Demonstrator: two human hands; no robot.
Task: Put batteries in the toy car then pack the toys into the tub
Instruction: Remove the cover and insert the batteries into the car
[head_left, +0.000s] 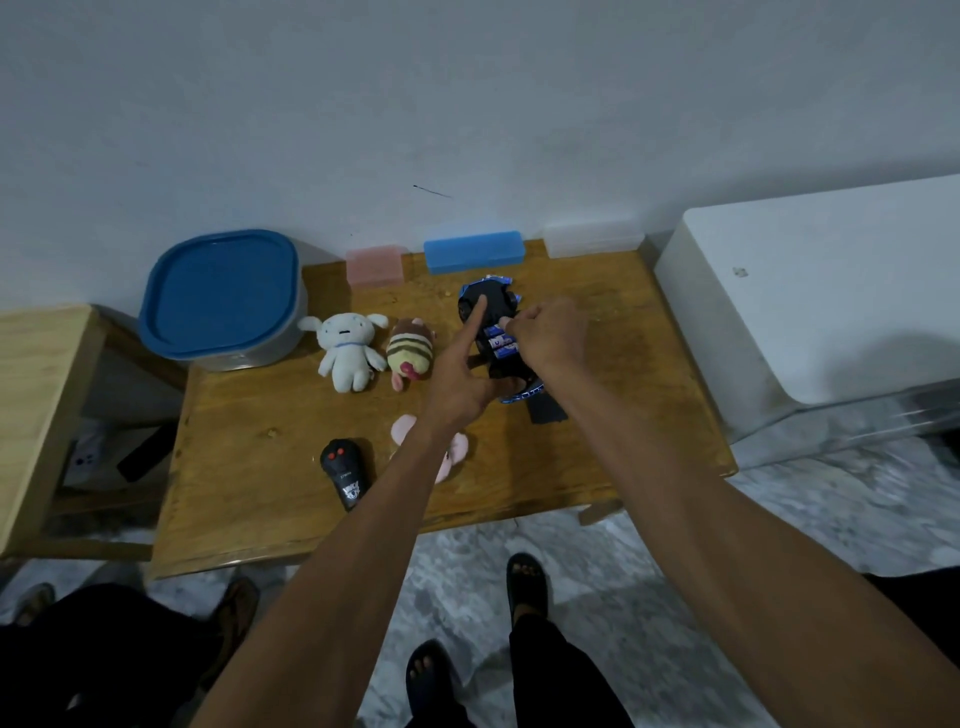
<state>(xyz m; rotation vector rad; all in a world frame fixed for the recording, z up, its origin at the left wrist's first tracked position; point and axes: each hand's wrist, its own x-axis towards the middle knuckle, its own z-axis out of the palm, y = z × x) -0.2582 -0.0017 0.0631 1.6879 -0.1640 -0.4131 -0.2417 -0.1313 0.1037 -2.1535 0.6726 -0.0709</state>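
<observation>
Head view showed one wooden table against a pale wall. One toy car lay upside down at the table's far right of centre, its battery bay open and three batteries seated side by side in it. Left hand held the car's near end, with the index finger stretched straight along the underside. Right hand had its fingers curled, the tips pinching at the batteries; what exactly they gripped could not be told. One flat black piece lay on the table, touching the car's near end. One tub, grey with a blue lid on, stood at the far left corner. Three plush toys were counted: one white, one striped just beside it, one pink partly hidden under the left forearm. One black remote with two red buttons lay near the front edge. Three boxes stood along the wall: one pink, one blue, one clear.
</observation>
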